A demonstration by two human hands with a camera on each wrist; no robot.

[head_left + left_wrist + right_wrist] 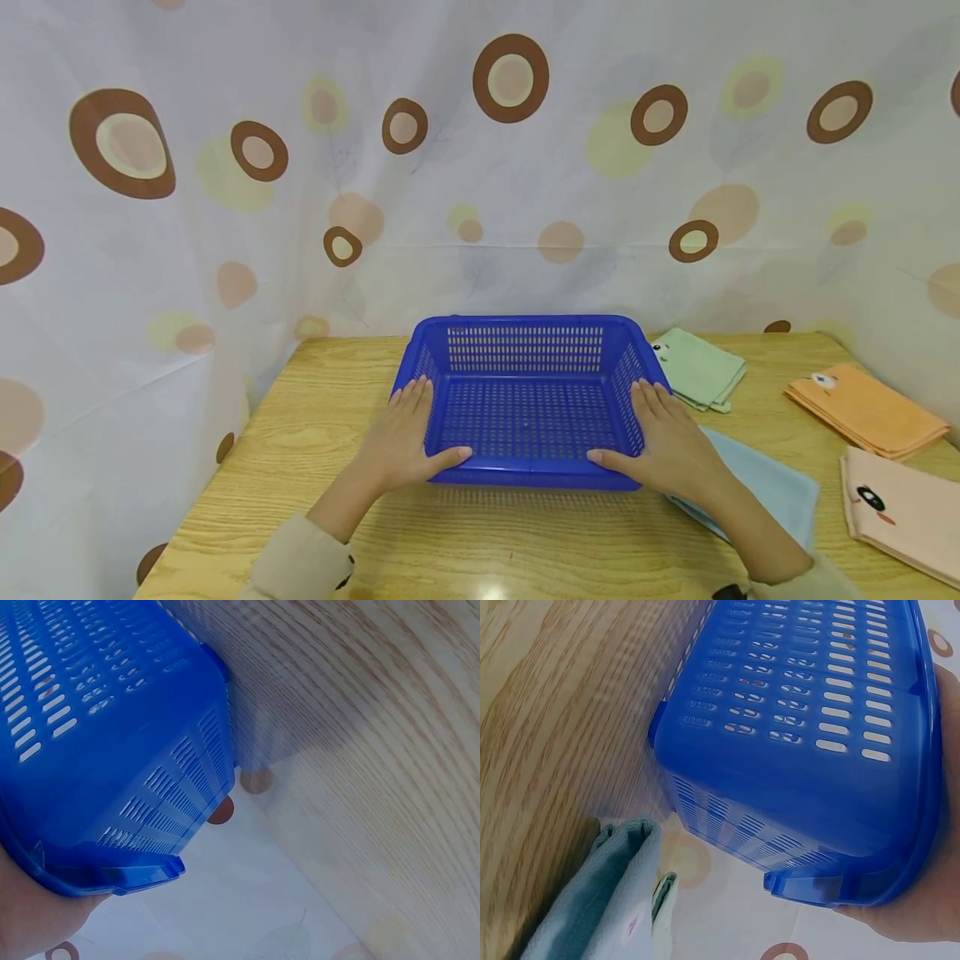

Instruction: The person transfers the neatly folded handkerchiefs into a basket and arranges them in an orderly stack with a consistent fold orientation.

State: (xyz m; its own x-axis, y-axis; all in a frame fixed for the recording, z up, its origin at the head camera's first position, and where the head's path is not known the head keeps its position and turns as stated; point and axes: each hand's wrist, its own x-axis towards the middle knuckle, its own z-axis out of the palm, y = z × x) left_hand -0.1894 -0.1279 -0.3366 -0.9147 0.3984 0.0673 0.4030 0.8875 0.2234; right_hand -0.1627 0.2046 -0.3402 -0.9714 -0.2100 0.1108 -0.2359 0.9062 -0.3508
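Observation:
A blue plastic basket point(525, 471) with slotted walls stands upright on the wooden table, in the middle of the head view. On its left front corner rests my left hand point(401, 437), fingers extended over the side rim and thumb along the front rim. My right hand point(671, 446) lies in the same way on the right front corner. Both wrist views show the basket's outer wall point(112, 780), with part of a hand against the rim. Nothing is visible inside the basket.
Right of the basket lie a folded green cloth point(701, 367) and a blue cloth point(772, 483), partly behind my right arm. Farther right are an orange cloth point(870, 408) and a pink cloth point(907, 517). A patterned curtain point(480, 183) hangs behind the table point(300, 417).

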